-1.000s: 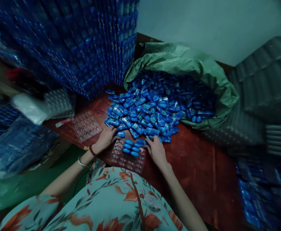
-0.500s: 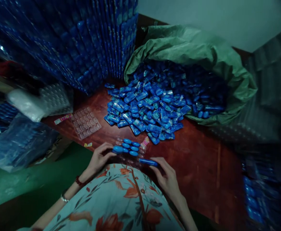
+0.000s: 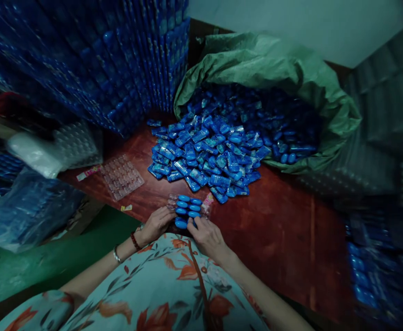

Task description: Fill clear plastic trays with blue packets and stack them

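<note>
Against my front at the table's near edge lies a clear blister tray [image 3: 172, 201], partly filled with blue oval capsule-like pieces [image 3: 182, 204] in two short columns. My right hand [image 3: 207, 235] reaches in from the right, fingertips closed on a blue oval piece [image 3: 181, 223] in the row nearest me. At the tray's left edge, my left hand [image 3: 158, 224] has its fingers bent together against the clear plastic. The near part of the tray is hidden by my hands and clothing.
Beyond the tray, wrapped blue pieces [image 3: 204, 156] spill from a green sack [image 3: 270, 59]. An unfilled clear tray [image 3: 122, 177] lies to the left. Tall stacks of blue packs [image 3: 118, 69] rise at the back left. More stacked trays [image 3: 377, 115] stand right of the reddish table [image 3: 273, 239].
My right hand has moved left onto the tray's near row; the long blue item it held is no longer visible. My left hand has released its blue piece and shifted slightly down the tray's edge.
</note>
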Available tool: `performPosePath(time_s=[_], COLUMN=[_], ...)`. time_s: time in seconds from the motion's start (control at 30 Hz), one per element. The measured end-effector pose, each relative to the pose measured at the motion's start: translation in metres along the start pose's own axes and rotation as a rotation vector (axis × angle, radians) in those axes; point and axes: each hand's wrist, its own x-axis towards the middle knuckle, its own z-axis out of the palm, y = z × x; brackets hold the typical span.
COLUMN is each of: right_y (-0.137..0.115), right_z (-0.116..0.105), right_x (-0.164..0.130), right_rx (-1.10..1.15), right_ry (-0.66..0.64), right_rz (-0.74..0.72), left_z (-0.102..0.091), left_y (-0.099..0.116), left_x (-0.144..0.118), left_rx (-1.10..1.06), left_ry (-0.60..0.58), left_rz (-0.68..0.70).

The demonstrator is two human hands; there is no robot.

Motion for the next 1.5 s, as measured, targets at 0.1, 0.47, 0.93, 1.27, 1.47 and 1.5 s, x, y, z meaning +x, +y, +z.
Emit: performPosePath(time_s=[0.1,0.47,0.93,1.27,1.47,1.5], right_y=[0.000,-0.006,0.032,0.078,0.058,0.051], right_z=[-0.006,0.007,-0.009,0.010,-0.015,-0.017], right_x=[0.006,0.014,0.050,0.067,-0.025,-0.035], right_rx=[-0.010,0.100,0.156,0.230,0.830,0.874], right_ry=[-0.030,0.155,0.303,0.235,0.281,0.243], right_rz=[0.006,-0.020,0.255,0.439,0.546,0.558], left_z=[0.002,0.001,-0.035,-0.045,-0.055,-0.052], left_y=[0.000,0.003,-0.041,-0.039,0.010,0.018], left_x=[-0.001,0.006,0.085,0.077,0.006,-0.003], left_rx=[0.058,0.044,0.374,0.436,0.119,0.093], left_ry=[0.028,0.015,0.037,-0.040,0.103,0.096], left_rz=[-0.010,-0.098,-0.339,-0.325,-0.467,-0.476])
